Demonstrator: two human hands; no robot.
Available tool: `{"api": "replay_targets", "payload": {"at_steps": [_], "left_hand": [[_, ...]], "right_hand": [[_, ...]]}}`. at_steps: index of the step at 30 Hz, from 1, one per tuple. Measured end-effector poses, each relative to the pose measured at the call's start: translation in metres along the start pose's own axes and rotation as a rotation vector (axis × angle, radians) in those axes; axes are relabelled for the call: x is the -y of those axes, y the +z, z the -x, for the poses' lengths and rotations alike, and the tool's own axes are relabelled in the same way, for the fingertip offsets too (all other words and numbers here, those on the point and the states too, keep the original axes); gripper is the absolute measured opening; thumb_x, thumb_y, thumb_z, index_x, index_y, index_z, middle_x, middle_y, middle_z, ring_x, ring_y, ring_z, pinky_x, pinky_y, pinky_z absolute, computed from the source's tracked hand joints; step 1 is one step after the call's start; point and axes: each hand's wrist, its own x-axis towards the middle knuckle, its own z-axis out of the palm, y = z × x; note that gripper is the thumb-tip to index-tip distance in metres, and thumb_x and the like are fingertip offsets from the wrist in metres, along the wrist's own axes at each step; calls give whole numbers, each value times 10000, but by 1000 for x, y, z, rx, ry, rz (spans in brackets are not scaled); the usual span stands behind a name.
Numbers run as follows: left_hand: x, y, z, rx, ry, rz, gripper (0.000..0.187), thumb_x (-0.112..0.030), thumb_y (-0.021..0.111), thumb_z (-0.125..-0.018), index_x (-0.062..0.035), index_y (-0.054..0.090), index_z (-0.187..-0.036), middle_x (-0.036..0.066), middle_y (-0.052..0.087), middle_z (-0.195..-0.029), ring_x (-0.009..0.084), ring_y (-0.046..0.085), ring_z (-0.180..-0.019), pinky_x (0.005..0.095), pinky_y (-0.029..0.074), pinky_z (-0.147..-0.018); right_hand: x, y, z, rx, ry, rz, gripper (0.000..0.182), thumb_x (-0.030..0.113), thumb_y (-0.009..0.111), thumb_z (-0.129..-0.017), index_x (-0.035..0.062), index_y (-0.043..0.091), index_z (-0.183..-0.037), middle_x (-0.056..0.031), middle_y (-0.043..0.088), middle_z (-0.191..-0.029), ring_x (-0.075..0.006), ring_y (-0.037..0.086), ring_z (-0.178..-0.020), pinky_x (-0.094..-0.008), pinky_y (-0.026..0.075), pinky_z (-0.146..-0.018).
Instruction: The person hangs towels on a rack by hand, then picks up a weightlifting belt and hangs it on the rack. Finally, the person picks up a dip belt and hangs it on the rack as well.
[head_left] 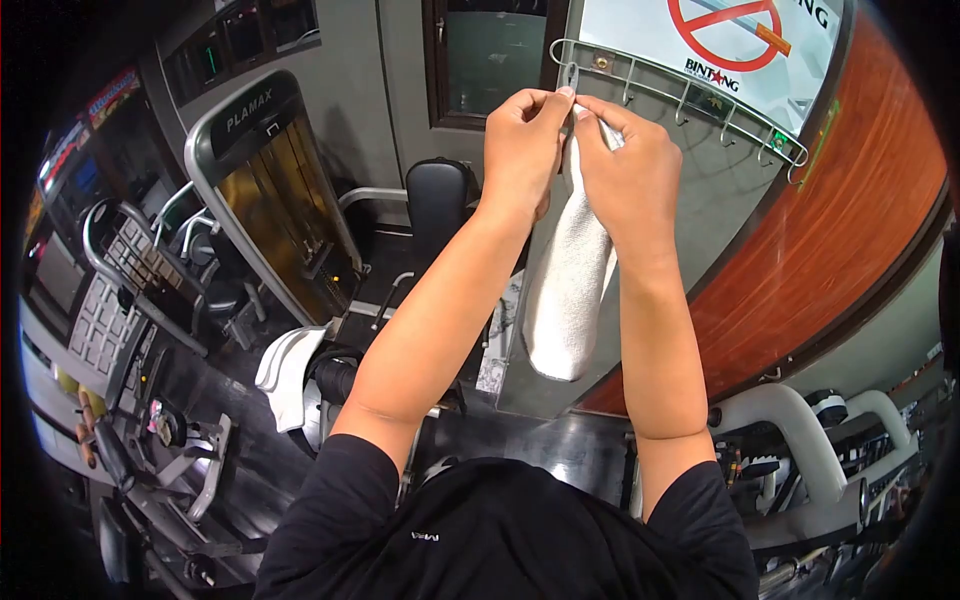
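A folded white towel (pixel 568 295) hangs down between my forearms, its narrow top end gathered at my fingertips. My left hand (pixel 522 150) is closed in a pinch, thumb and forefinger at the top of the towel beside the leftmost hook. Opposite it, my right hand (pixel 636 175) pinches the towel's upper edge, with the thumb against the cloth. Both sets of fingertips meet just below the left end of a wire hook rack (pixel 655 88) on the wall. A thin loop shows around the hook above my fingers.
A sign (pixel 725 45) with a no-smoking symbol is above the rack. Curved wood panelling (pixel 790 260) runs along the right. To the left stands a weight machine (pixel 255 170) with a black padded seat (pixel 437 205). A second white towel (pixel 287 375) drapes over equipment below it.
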Motion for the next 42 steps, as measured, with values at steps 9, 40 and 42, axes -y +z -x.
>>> {"api": "replay_targets", "payload": {"at_steps": [9,40,42], "left_hand": [[9,3,-15,-21,85,-15,225,-192,686,-983,-22,660,-837,-19,563,-710,56,469,-589,261,358,-523],[61,-255,130,-147,-31,-466,228,-63,750,-955,-25,666,-1164,9,714,-1052,63,640,-959,246,507,-852],[56,-302,154,-254,-105,-460,215,-53,744,-958,-25,666,-1156,7,710,-1053,71,650,-962,244,513,-870]], "right_hand": [[-16,12,-2,-50,-147,89,362,167,644,-929,67,745,-1262,-211,708,-853,-388,697,-777,-449,548,-756],[-62,74,177,45,-108,-349,171,-11,613,-964,-22,646,-1132,-153,610,-1151,-223,574,-945,-339,485,-824],[-51,112,192,226,-66,-423,155,-11,637,-955,-12,647,-1110,-102,653,-1028,-187,617,-843,-306,504,-782]]}}
